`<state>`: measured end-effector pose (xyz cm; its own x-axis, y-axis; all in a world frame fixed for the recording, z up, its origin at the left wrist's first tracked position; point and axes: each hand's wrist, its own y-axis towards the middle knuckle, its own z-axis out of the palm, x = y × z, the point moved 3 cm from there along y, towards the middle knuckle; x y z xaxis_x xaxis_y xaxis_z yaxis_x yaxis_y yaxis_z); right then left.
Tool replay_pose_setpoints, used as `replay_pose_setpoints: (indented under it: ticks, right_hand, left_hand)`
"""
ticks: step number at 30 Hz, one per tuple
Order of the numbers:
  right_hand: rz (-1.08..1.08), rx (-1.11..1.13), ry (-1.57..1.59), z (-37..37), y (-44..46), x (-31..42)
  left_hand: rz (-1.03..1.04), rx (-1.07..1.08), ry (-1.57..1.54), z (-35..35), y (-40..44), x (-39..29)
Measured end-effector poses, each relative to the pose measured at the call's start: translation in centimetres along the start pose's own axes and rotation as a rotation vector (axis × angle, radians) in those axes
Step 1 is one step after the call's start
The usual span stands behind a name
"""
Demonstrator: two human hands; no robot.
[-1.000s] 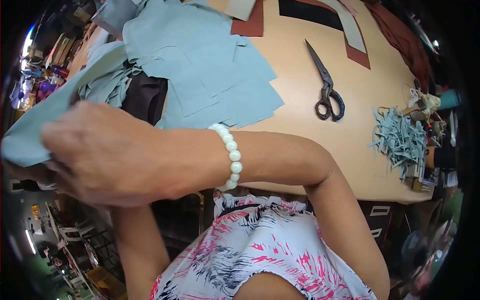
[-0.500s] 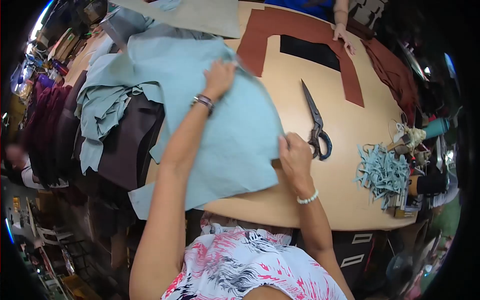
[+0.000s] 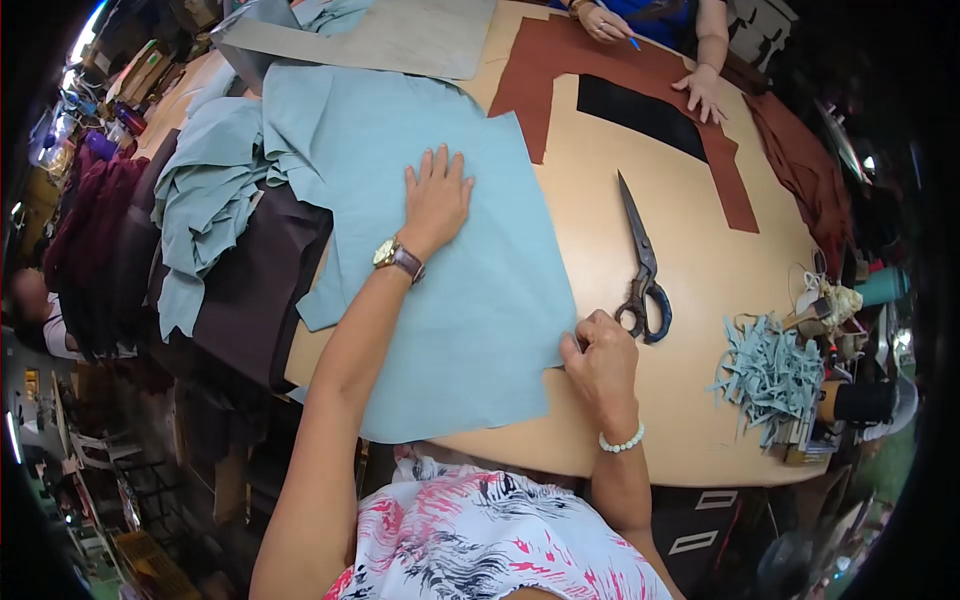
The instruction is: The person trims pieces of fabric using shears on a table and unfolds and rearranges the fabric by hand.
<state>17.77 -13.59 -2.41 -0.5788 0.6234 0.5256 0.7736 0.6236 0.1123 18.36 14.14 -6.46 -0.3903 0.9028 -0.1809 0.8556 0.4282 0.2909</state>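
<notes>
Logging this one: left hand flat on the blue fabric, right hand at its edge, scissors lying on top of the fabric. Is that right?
Not quite: the head view shows the scissors on the table, not the blue fabric. The left hand is flat on the fabric, the right hand at its edge.

Far side of worktop point(image 3: 590, 240) has a rust-brown panel point(image 3: 525, 75) with a black piece point(image 3: 640, 115) in its bend, co-worker's flat hand point(image 3: 704, 93) on it and pen hand point(image 3: 603, 22) holding a blue pen point(image 3: 634, 43); crumpled rust cloth point(image 3: 795, 170) and teal cylinder point(image 3: 884, 286) right, maroon cloth point(image 3: 90, 220) far left.
</notes>
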Motion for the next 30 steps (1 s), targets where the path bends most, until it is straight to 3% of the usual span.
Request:
replay_pose_setpoints:
  ticks: [3,8,11,17,19,25,30]
  right_hand:
    - [0.04,-0.028,-0.013,-1.2,-0.2,0.5]
    - [0.155,-0.512,0.06,-4.1,0.8,-2.4]
    - [0.199,-0.543,-0.038,-4.1,0.7,-4.9]
    - [0.262,-0.264,-0.204,-3.1,0.6,-4.9]
    - [0.266,-0.231,-0.206,-3.4,0.5,-4.9]
    - [0.317,0.166,-0.201,-5.1,-1.4,-5.4]
    - [0.416,0.449,0.421,-6.9,-7.4,-7.0]
  left_hand:
    - [0.063,0.019,0.032,-1.0,-2.7,-2.7]
    - [0.249,0.138,-0.151,-3.8,-9.5,-9.9]
    - [0.283,0.058,-0.127,-2.4,-11.9,-11.2]
    - [0.289,0.01,-0.153,-2.1,-12.1,-11.2]
    - [0.369,0.046,-0.205,-2.4,-12.0,-11.3]
    - [0.517,0.161,-0.433,-4.8,-14.4,-12.7]
    - [0.539,0.149,-0.417,-5.0,-15.4,-14.0]
